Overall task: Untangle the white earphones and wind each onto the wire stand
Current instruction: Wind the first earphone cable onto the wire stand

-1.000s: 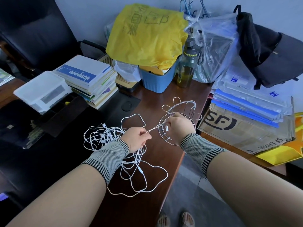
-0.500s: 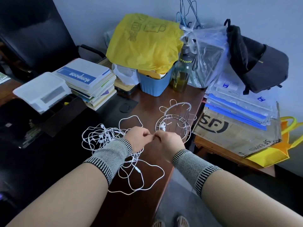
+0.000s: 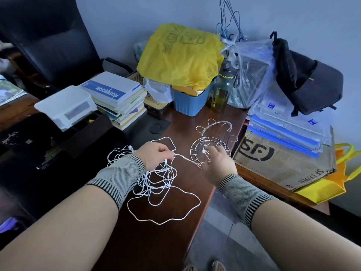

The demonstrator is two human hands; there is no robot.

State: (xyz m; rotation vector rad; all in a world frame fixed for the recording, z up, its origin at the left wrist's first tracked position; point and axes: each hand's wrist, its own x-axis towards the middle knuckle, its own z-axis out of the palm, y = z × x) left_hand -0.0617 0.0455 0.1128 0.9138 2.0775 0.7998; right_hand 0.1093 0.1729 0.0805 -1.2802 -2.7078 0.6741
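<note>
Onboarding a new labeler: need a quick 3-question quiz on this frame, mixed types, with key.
1. True or false: the stand lies to the right of the earphone tangle.
2. Which hand pinches the taut cord running toward the stand? A) left hand B) right hand C) neither
3. Fill in: right behind the stand, by the blue bin, stands a dark ____.

Key: 1 true. 2 A; the right hand is at the stand's rim, and its grip cannot be made out. 3 bottle.
</note>
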